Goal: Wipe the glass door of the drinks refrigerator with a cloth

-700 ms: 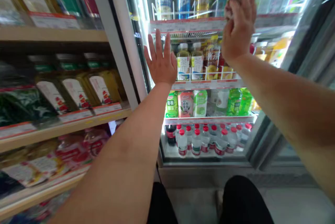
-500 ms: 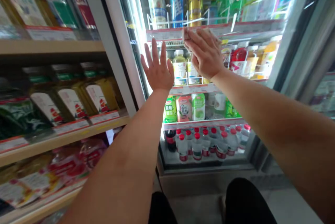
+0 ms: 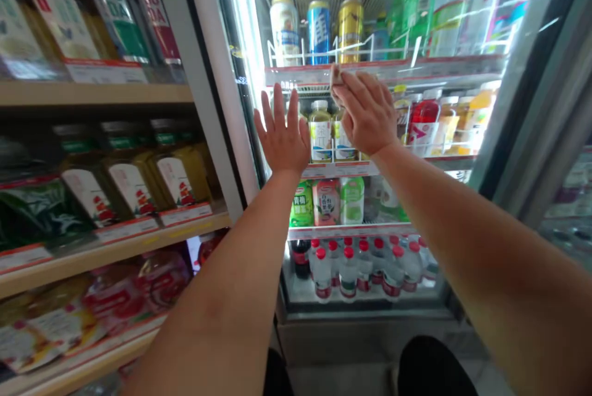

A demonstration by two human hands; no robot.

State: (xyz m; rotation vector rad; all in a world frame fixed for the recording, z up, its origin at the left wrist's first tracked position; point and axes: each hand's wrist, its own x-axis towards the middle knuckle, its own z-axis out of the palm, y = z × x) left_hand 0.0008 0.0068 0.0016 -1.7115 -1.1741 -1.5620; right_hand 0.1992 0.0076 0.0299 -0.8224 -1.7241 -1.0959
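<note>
My left hand (image 3: 284, 140) lies flat against the glass door of a lit drinks fridge (image 3: 308, 321), its fingers spread and nothing in it. To its right, my right hand (image 3: 367, 112) presses a pale cloth (image 3: 337, 75) to the same glass. Only a bit of the cloth shows, by the fingertips; the palm hides the rest. Behind the glass between the hands are tea bottles (image 3: 320, 134) on a middle shelf. Above them stand a white can (image 3: 284, 32), a blue can (image 3: 319, 32) and a gold can (image 3: 350, 29).
At left, wooden shelves (image 3: 92, 92) hold rows of bottles (image 3: 173, 174) and packaged goods. A metal frame (image 3: 210, 69) separates them from the fridge. Red-capped water bottles (image 3: 348, 272) fill the fridge bottom. My dark-clothed knee (image 3: 430, 365) is close below the door.
The view has tilted up slightly, so the shelves sit lower in the picture. My right hand stays near the same spot on the glass, and less cloth shows beyond its fingers. My left hand stays put.
</note>
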